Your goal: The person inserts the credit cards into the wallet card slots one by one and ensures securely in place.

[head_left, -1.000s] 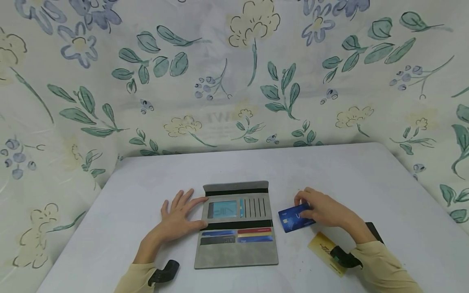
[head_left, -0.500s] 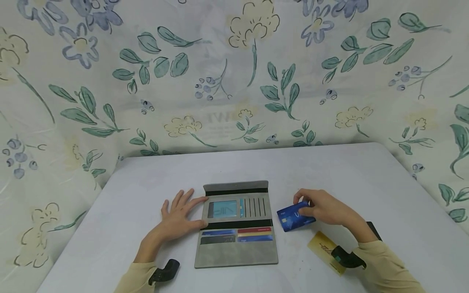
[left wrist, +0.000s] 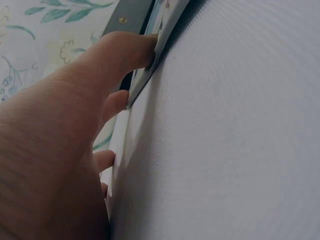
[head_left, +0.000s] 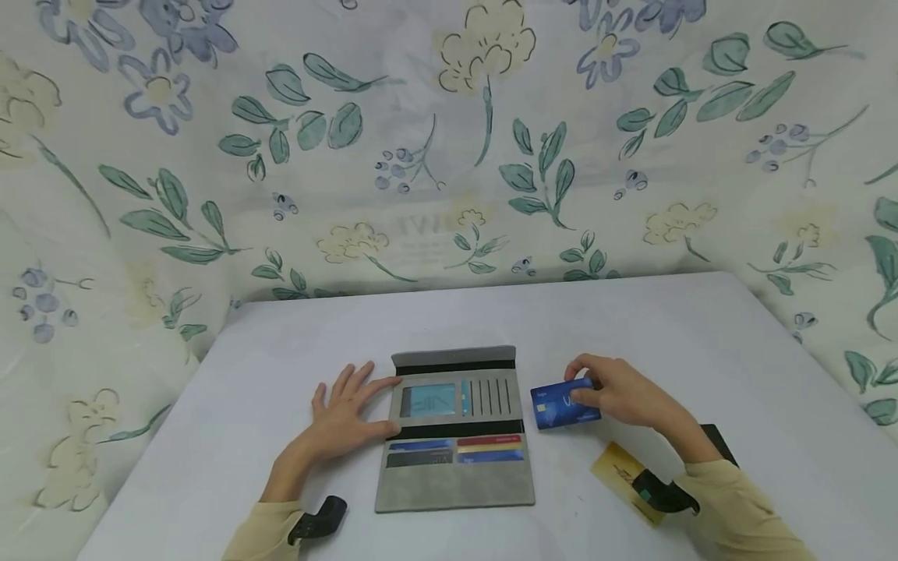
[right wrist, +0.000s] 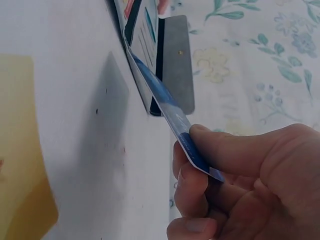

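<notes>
Blue, glossy and rectangular, one plastic card (head_left: 550, 407) is pinched between the thumb and fingers of the right hand (head_left: 620, 392), raised off the white tabletop (head_left: 449, 319), just right of one grey, leather-like folding wallet (head_left: 456, 488). The wallet lies unfolded; the left hand (head_left: 344, 421) has its fingers spread, thumb and index finger touching its left edge. On the lower panel, the left column shows two cards, blue (head_left: 421, 446) and dark grey (head_left: 418, 459); the right column's red, gold and blue strips (head_left: 489, 449) are too small to count as cards surely. One yellow card (head_left: 617, 471) lies nearer the right forearm.
</notes>
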{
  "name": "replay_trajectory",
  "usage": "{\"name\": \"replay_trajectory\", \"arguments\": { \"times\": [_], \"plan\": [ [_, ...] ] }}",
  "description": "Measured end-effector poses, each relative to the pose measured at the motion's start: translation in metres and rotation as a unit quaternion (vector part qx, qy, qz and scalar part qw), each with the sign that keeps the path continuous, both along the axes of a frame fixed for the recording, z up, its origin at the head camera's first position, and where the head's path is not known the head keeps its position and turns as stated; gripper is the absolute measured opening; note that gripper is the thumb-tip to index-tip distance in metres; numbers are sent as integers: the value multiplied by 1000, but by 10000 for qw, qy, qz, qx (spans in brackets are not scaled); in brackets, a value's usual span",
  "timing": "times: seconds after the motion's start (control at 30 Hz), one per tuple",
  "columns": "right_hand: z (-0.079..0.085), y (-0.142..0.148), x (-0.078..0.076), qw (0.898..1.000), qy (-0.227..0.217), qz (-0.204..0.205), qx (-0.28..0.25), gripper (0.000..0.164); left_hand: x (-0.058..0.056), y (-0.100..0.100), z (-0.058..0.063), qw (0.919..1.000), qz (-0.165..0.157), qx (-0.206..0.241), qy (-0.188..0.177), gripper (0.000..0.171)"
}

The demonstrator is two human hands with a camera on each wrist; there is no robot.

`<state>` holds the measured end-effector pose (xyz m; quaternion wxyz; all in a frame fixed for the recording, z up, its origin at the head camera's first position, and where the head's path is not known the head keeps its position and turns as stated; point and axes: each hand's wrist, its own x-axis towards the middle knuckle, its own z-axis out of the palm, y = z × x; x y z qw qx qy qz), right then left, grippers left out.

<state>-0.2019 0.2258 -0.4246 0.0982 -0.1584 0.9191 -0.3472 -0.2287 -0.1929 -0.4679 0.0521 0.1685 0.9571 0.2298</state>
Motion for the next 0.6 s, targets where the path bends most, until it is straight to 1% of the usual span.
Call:
{"name": "replay_trajectory", "arguments": {
  "times": [0.2, 0.33, 0.6],
  "plan": [
    [-1, -15, -6, 9997, 53, -212, -130, 22, 1, 1, 1, 10000, 5, 28, -25, 70],
    [-1, -30, -12, 9989, 130, -398, -208, 22, 0, 1, 0, 10000, 15, -9, -16, 70],
    [3, -60, -23, 9971, 15, -709, -272, 25, 1, 0, 1, 10000, 18, 34, -65, 71]
  ]
}}
